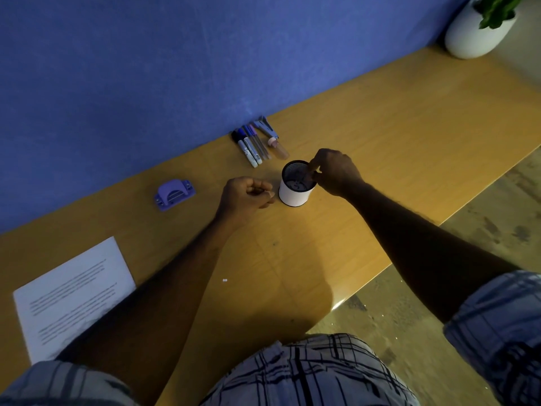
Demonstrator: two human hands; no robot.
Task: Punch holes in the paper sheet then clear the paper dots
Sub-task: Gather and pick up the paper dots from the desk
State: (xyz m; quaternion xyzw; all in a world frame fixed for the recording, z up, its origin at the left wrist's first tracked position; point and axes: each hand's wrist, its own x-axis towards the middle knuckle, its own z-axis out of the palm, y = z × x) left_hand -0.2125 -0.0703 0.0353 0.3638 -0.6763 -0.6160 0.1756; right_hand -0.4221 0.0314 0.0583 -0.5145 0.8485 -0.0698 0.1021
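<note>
A white cup with a dark mesh inside (294,194) stands mid-table. My right hand (336,171) hovers over its rim with fingertips pinched together inside the opening; whether they hold a paper dot is too small to tell. My left hand (248,196) rests just left of the cup, fingers curled closed. A purple hole punch (174,194) sits further left. The printed paper sheet (73,294) lies at the near left, partly under my left forearm. Two tiny white paper dots (224,280) lie on the wood near my left forearm.
Several markers and pens (251,148), a stapler (266,128) and a small capped tube (278,148) lie by the blue wall. A white plant pot (474,33) stands at the far right. The table edge (380,268) runs diagonally on the right above the floor.
</note>
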